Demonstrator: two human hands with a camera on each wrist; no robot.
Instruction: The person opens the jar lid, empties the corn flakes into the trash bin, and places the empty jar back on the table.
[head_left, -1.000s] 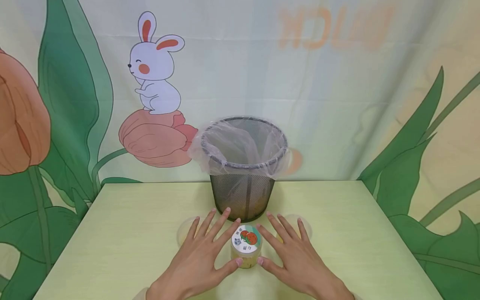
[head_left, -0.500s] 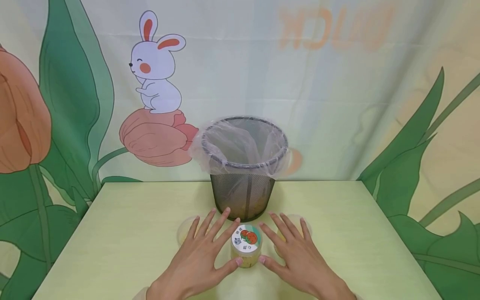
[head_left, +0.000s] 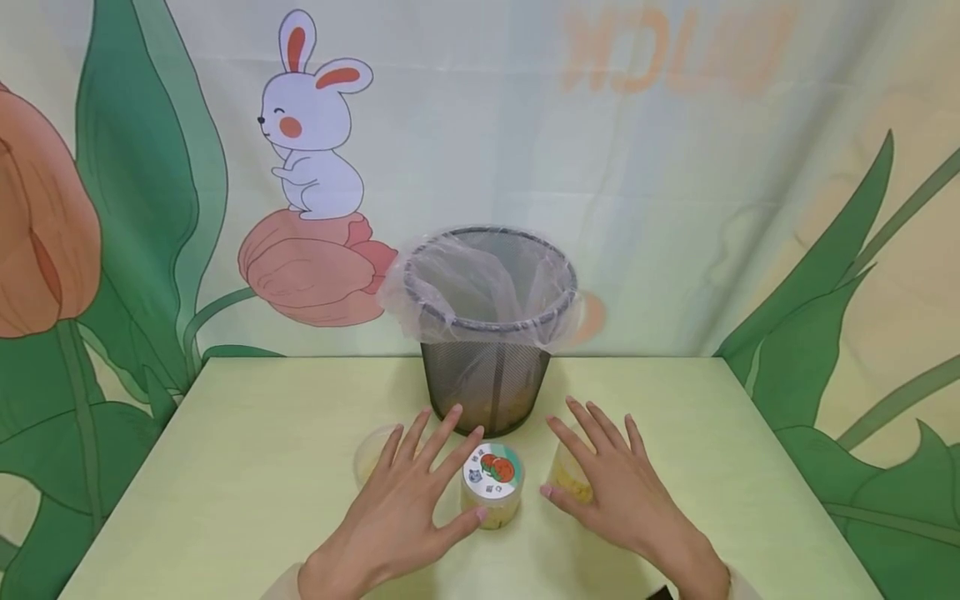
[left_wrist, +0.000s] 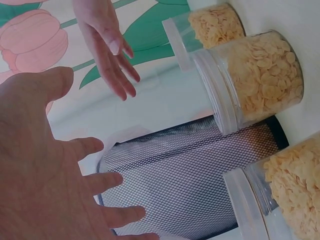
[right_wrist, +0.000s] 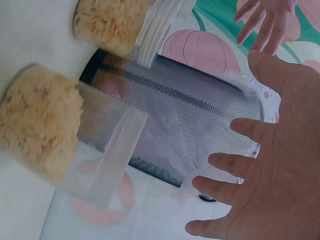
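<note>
In head view, your left hand point(head_left: 397, 504) hides most of left jar point(head_left: 366, 458), your right hand point(head_left: 618, 487) pt of right jar point(head_left: 568, 477), w/ ctr lid print point(head_left: 492, 489) too sm to read & far lettering point(head_left: 660, 52) blurred.

The head view faces forward and down from above; 2 nearer wrist views, turned sideways, share the bin point(head_left: 486, 371)

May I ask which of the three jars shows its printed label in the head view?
The middle jar, between the left hand and right hand: its label shows red-orange fruit, while those hands partly hide the left jar and right jar.
</note>
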